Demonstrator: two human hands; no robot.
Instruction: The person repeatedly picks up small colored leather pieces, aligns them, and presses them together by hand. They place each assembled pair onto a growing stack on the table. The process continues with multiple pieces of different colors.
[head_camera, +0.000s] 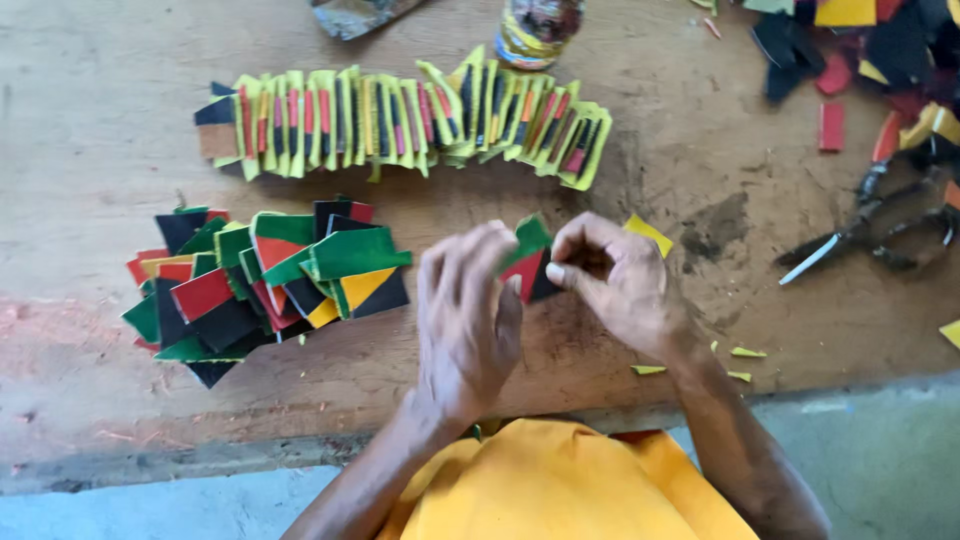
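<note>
Holding a small layered piece (527, 262) of green, red and black material, both hands meet above the middle of the wooden bench (100, 200). Left hand (468, 310): fingers together, clamped on the piece's left edge. Right hand (612, 278): fingers pinched on its right edge. Yellow scrap (648, 233) shows just behind the right hand. Loose heap of green, red, black and yellow pieces (265, 285) lies left of the hands. Overlapping row of yellow-edged pieces (400, 125) sits farther back. Scissors (870, 235) rest at right, well apart.
</note>
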